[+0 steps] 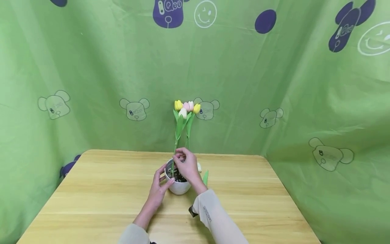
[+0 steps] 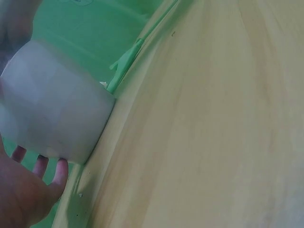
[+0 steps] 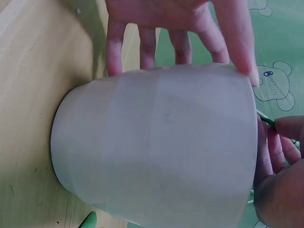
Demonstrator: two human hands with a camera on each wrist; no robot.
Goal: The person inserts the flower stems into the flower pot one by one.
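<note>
Fingers (image 1: 179, 159) of the right hand (image 1: 187, 166) curl around a thin green stem just above the rim of a small white pot (image 1: 178, 186), pinching it between thumb and fingertips. The left hand (image 1: 158, 188) steadies the pot from the side, its fingers fairly straight and pressed flat against the pot's outer wall rather than wrapped around it.

The pot stands upright near the middle of a pale wooden counter (image 1: 100, 200), and dark soil or pebbles show inside it. A bunch of artificial tulips (image 1: 186, 107) rises from it on long stems with green leaves: two yellow heads, one pink and one cream, all upright and close together.

Judging by this, most of the arranging looks done, since several flowers already stand in the pot. What seems left is seating the stem now held by the right hand. One more flower (image 1: 202, 173) appears to lie on the counter just behind the pot, with a pale head and a green leaf showing, so it may not yet be planted; the right wrist hides most of it.

A green cloth (image 1: 274, 84) printed with cartoon bears hangs behind and beside the counter.
</note>
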